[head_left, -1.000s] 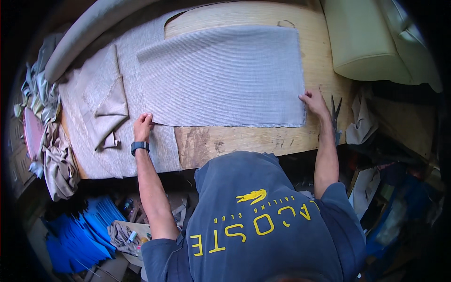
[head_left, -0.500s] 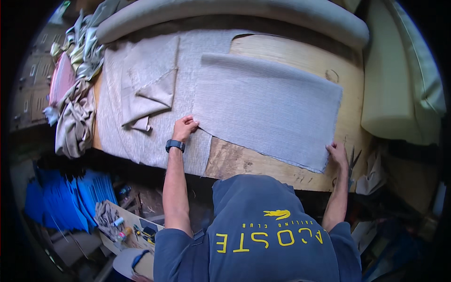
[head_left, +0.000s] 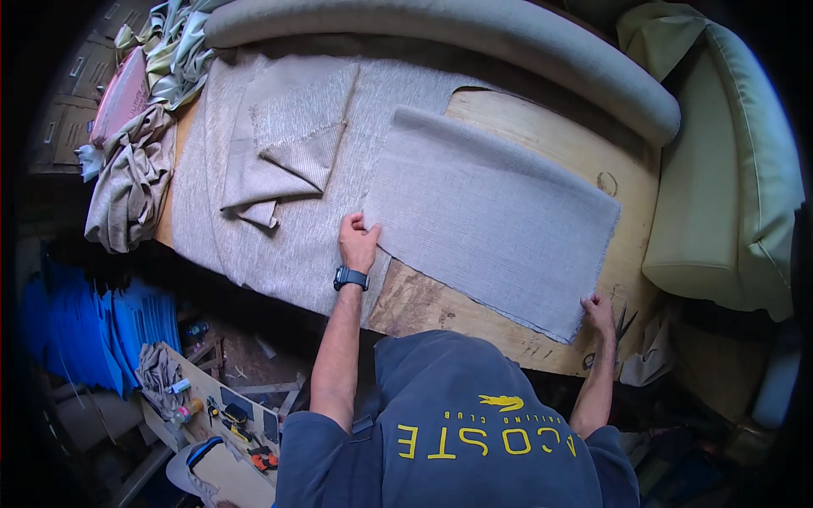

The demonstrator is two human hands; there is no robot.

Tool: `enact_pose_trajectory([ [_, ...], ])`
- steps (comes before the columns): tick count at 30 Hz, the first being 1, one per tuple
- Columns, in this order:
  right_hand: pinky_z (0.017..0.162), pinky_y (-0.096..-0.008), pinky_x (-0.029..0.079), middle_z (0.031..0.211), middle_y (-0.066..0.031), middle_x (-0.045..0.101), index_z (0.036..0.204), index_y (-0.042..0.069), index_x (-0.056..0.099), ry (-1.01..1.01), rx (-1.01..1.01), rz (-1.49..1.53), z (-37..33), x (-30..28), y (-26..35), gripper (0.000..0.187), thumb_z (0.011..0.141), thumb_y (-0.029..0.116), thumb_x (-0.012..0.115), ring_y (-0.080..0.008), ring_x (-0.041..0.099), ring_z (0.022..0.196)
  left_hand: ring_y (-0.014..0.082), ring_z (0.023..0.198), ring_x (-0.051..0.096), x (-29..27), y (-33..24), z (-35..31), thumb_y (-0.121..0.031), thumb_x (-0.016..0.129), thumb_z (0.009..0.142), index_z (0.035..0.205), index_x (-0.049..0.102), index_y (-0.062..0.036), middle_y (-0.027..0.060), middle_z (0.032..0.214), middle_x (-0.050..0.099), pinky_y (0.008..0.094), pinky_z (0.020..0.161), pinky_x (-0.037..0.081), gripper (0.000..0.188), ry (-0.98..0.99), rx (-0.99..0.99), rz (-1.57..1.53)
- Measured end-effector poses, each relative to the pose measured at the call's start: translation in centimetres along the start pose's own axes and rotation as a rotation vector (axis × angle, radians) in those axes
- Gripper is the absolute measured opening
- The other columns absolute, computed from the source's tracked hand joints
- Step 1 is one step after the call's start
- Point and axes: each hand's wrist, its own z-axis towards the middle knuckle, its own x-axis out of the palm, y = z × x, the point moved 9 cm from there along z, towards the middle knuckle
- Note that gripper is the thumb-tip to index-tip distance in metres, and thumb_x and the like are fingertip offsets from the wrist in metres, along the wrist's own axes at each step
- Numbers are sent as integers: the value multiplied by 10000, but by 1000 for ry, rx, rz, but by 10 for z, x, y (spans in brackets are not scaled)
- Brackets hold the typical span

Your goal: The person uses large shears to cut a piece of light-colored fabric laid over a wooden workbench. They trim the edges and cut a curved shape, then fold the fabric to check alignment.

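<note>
across the wooden tabletop (head_left: 542,135) and pale fabric (head_left: 279,262), a grey cloth panel (head_left: 500,220) already lies largely flat, right hand (head_left: 600,313) pinching its near-right corner, left hand (head_left: 359,243) curled at its near-left corner, grip unclear, while another piece (head_left: 305,127) is still folded.

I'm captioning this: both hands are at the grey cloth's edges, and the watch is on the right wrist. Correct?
No: the watch is on the wrist of the left hand, as the head view shows. That hand and the right hand are at the edges of the grey cloth.
</note>
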Motion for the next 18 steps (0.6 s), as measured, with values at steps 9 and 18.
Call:
enact_pose_trajectory([
  [9,787,-413,469,934,-159,636,982,5,637,-413,-145,-349,-41,-18,96,245,784,146,664,-311,600,897,288,976,581,-15,-66,7,-32,678,724,1116,561,-15,161,1000,613,401,877,459,409,-188,302,389],
  [18,1153,-470,189,1479,-169,343,1394,72,425,-315,-703,-493,64,79,292,615,920,456,502,-327,262,1399,371,1305,384,171,-154,80,-280,608,859,1320,516,-89,179,1436,407,491,1088,270,507,138,791,557],
])
